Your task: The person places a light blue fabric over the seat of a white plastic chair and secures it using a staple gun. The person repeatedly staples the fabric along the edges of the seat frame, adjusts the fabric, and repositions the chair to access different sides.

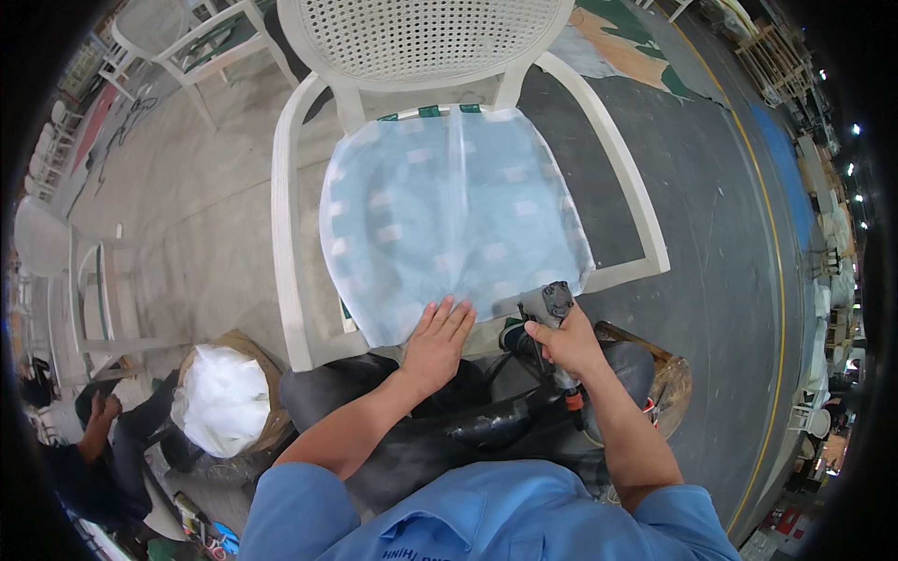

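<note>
In front of me stands a white armchair (287, 215) with a perforated, woven-look back. Thin, whitish translucent fabric (449, 220) covers its seat, and green webbing straps (428, 111) show through it and at its back edge. My left hand (440, 341) lies flat on the front edge of the fabric, fingers spread. In my right hand (569, 341) is a grey pneumatic staple gun (547, 304), gripped by its handle, its head close to the seat's front right corner. A hose fitting hangs below the handle. The staple gun's nose is hidden.
A bag of white sheet material (223, 400) stands at my left, near a seated person (103, 439). More white chairs (154, 37) are at the far left. A round wrapped stool or bundle (669, 388) sits by my right knee. A yellow line (774, 252) crosses the floor at right.
</note>
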`<control>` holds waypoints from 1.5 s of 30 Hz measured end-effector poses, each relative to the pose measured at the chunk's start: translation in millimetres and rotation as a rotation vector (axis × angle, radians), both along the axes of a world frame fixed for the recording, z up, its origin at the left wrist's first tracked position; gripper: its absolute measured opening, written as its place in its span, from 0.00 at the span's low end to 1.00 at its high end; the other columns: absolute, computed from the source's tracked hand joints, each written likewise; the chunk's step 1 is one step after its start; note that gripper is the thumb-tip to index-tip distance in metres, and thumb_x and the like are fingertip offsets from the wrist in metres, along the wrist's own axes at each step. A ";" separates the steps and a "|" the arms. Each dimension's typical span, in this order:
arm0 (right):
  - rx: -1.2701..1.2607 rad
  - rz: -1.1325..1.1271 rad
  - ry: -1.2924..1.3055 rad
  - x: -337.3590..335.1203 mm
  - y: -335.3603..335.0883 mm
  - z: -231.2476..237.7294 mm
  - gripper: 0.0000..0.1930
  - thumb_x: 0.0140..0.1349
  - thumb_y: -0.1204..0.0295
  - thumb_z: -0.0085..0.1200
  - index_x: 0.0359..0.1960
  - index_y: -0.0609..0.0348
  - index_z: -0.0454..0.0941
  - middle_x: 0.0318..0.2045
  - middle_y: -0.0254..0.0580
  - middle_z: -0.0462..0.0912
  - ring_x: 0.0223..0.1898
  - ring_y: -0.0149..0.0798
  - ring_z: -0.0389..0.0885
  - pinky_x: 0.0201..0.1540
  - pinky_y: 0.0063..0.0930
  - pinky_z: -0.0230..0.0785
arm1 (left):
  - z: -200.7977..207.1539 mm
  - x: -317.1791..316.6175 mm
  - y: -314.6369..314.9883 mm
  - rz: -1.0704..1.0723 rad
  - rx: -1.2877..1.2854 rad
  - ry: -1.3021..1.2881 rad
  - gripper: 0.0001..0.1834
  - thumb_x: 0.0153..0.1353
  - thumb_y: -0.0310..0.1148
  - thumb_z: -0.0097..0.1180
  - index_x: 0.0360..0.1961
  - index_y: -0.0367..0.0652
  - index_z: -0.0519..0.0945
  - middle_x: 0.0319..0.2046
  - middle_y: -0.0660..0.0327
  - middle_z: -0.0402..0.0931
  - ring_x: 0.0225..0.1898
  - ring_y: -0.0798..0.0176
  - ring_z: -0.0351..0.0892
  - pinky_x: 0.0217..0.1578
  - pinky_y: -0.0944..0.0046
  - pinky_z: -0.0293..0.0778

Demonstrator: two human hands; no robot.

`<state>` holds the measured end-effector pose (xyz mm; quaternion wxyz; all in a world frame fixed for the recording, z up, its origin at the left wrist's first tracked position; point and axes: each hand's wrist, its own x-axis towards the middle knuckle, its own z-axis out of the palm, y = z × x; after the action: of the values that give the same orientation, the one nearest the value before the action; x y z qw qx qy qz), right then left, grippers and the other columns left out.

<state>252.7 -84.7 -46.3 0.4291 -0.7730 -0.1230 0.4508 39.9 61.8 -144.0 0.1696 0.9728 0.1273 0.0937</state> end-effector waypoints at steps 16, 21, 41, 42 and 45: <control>0.022 0.109 0.140 -42.1 27.2 13.9 0.22 0.67 0.68 0.71 0.57 0.59 0.76 0.36 0.36 0.84 0.20 0.30 0.78 0.19 0.26 0.69 | 19.0 -21.9 -12.7 0.149 0.030 0.116 0.33 0.63 0.35 0.63 0.71 0.43 0.76 0.78 0.52 0.59 0.78 0.42 0.58 0.76 0.39 0.56; -0.025 0.114 0.088 -59.0 36.6 4.6 0.22 0.67 0.69 0.70 0.58 0.59 0.74 0.35 0.36 0.83 0.18 0.29 0.77 0.18 0.25 0.67 | 20.6 -25.0 -11.3 0.154 0.013 0.134 0.32 0.63 0.35 0.63 0.70 0.46 0.78 0.78 0.52 0.59 0.78 0.43 0.57 0.75 0.37 0.56; 0.110 0.027 0.112 -36.5 -20.0 37.6 0.15 0.67 0.70 0.70 0.49 0.62 0.79 0.29 0.35 0.84 0.20 0.30 0.80 0.20 0.26 0.68 | -3.1 -16.5 0.4 1.124 -2.280 -0.436 0.62 0.68 0.59 0.68 0.82 0.37 0.39 0.77 0.36 0.50 0.73 0.27 0.64 0.70 0.33 0.69; 0.126 0.014 0.117 -32.9 -25.5 40.3 0.15 0.67 0.70 0.69 0.49 0.62 0.79 0.29 0.35 0.84 0.20 0.30 0.80 0.20 0.26 0.68 | -9.9 -5.8 4.0 1.191 -2.281 -0.533 0.58 0.69 0.57 0.66 0.82 0.37 0.44 0.75 0.36 0.54 0.72 0.29 0.66 0.69 0.34 0.71; 0.189 -0.038 0.103 -27.5 -46.0 45.2 0.13 0.67 0.70 0.69 0.48 0.62 0.81 0.29 0.35 0.84 0.20 0.29 0.80 0.21 0.27 0.70 | -30.1 10.8 0.9 1.250 -2.218 -0.652 0.43 0.74 0.53 0.60 0.77 0.38 0.58 0.68 0.38 0.64 0.67 0.35 0.72 0.68 0.38 0.75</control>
<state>225.1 -130.7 -1.1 0.5142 -0.7070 -0.1282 0.4683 50.7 62.7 -174.1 0.8245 0.0276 0.5157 0.2312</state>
